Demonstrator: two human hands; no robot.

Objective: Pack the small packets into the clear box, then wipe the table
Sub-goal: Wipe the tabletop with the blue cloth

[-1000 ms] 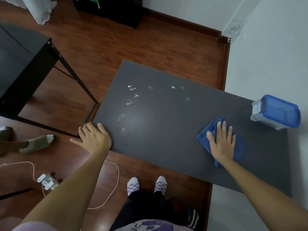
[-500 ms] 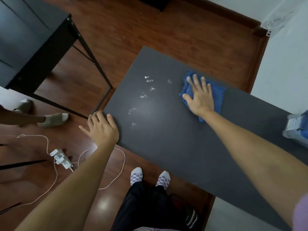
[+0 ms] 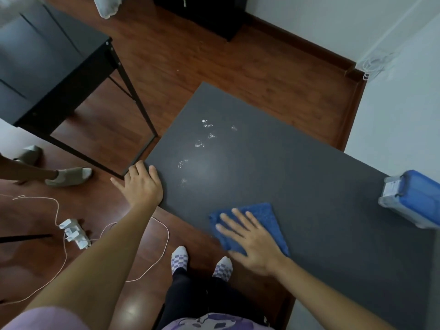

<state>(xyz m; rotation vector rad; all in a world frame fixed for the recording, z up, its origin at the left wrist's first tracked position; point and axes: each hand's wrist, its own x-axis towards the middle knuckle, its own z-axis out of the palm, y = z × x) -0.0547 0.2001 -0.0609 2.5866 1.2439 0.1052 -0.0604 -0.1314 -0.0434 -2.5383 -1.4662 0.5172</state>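
Blue cloth (image 3: 266, 220) lay near the desk's (image 3: 309, 182) near edge under the spread, flat right hand (image 3: 252, 241). Left hand (image 3: 140, 186), fingers open, rested on the left corner. Box (image 3: 414, 198) sat far right.

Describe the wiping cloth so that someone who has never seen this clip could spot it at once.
Start with the dark grey table that fills the middle of the view. Near its front edge, the right hand lies flat, fingers spread, on the blue cloth. It is soft and flat, unlike the only other blue thing, the hard blue-lidded box at the table's right end.
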